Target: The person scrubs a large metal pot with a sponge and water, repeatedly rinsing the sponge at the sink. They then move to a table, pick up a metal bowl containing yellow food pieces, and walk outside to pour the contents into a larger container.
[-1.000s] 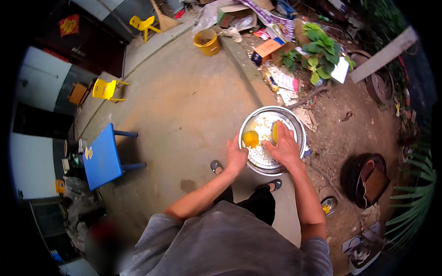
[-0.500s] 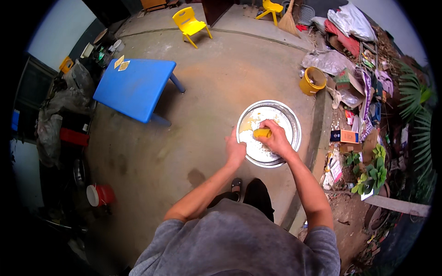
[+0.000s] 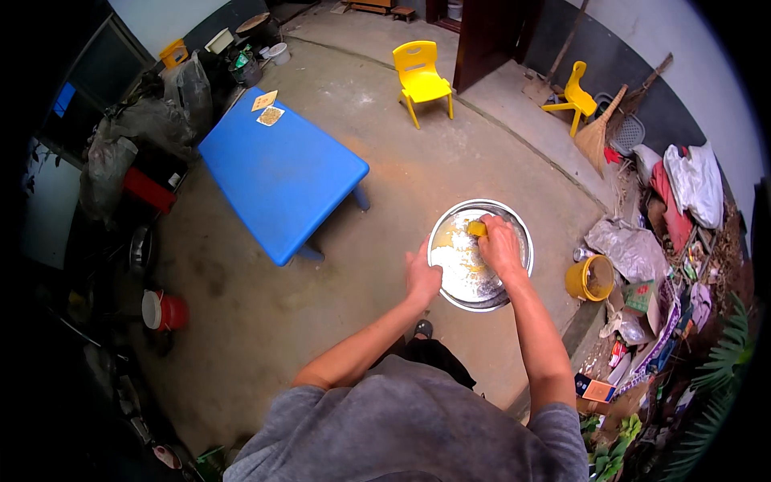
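Observation:
A round, shiny metal basin is held out before me, above the concrete floor. My left hand is closed on its left rim, fingers partly hidden behind the side. Inside, yellowish bits or wet patches are spread over the bright bottom. Over the basin's upper right part, my right hand closes round a small yellow piece. Only one end of that piece shows past the fingers, and its kind cannot be made out.
Ahead on the left stands a blue table with a small tray on it. Beyond are a yellow chair and a broom. A yellow bucket and heaped clutter line the right. A red bucket is at left.
The surroundings have shifted right and downward in view, while the basin has stayed nearly in place before me. My right hand with the yellow piece has moved to the basin's upper right part.

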`<control>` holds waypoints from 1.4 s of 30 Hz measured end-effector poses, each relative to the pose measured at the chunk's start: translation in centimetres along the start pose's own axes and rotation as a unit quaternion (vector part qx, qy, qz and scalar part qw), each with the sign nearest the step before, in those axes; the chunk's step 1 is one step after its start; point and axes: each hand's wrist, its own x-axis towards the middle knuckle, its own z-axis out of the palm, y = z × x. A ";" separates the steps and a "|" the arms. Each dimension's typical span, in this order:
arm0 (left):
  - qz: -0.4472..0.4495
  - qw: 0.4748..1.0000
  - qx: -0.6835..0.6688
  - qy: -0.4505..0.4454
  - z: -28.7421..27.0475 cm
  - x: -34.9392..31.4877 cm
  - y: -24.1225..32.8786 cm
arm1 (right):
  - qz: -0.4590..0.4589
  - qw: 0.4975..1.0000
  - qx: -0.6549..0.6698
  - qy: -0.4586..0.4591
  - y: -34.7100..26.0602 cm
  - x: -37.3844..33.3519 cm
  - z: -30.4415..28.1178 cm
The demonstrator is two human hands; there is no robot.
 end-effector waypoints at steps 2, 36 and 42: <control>-0.022 0.999 -0.003 0.025 -0.5 4.6 2.0 | 0.019 1.000 -0.014 -0.001 -1.9 6.6 0.6; -0.161 0.929 -0.156 0.294 -27.8 98.3 22.9 | -0.338 0.896 0.253 -0.138 -24.3 106.5 22.4; -0.138 0.929 -0.062 0.338 -37.6 116.1 18.3 | -0.095 0.835 0.418 -0.345 -34.2 121.5 33.1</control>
